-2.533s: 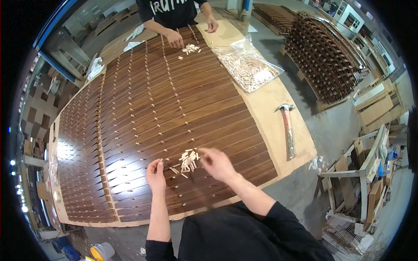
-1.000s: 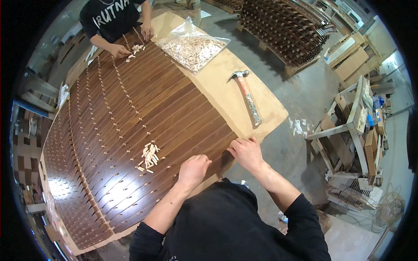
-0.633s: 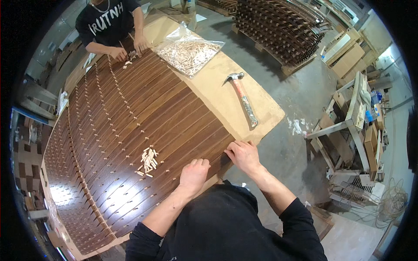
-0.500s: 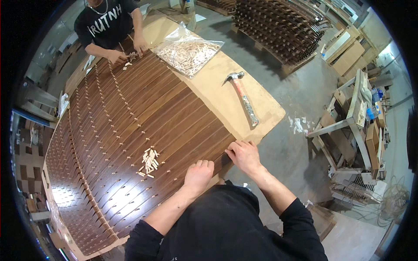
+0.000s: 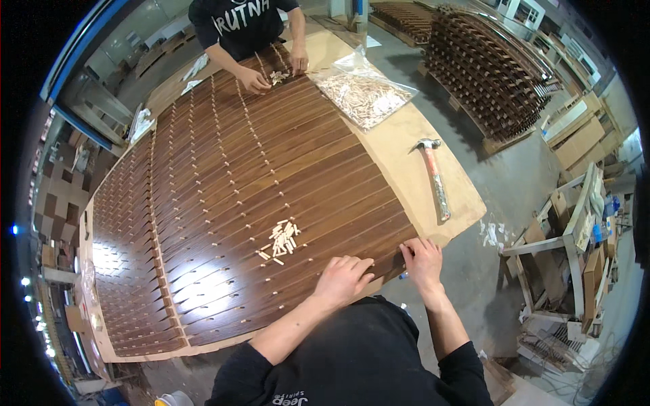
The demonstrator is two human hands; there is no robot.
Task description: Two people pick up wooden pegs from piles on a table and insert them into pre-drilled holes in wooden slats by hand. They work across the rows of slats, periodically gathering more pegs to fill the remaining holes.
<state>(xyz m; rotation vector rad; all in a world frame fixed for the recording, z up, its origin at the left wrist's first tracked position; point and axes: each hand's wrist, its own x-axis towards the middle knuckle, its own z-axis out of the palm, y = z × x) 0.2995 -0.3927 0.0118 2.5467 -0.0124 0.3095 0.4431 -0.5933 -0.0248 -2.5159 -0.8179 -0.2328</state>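
Grey concrete floor [image 5: 450, 115] spreads beyond my bench, with a tall stack of dark slats [image 5: 484, 78] on a pallet across from me. Before me lies a broad panel of dark wooden slats [image 5: 338, 176] on a tan sheet [image 5: 450, 223], rows of pale pegs [image 5: 263, 162] standing along its joints. My left hand [image 5: 344, 277] lies over the near edge, fingers together and bent, the thumb set apart from them. My right hand [image 5: 423, 262] is at the right near corner, fingers curled down with the thumb tucked beneath. Both touch the nearest slat [image 5: 386, 264], which runs from under my left fingers to my right fingertips; I cannot tell whether either hand pinches it or merely presses. A loose heap of dowels [image 5: 279, 240] sits on the panel beyond my left hand and to its left, well apart from my fingers. Farther up the right border lie a hammer [image 5: 435, 179] with a worn red handle and, past it, a clear bag of dowels [image 5: 365, 95]. At the far end stands a co-worker [image 5: 247, 34] in a dark shirt.
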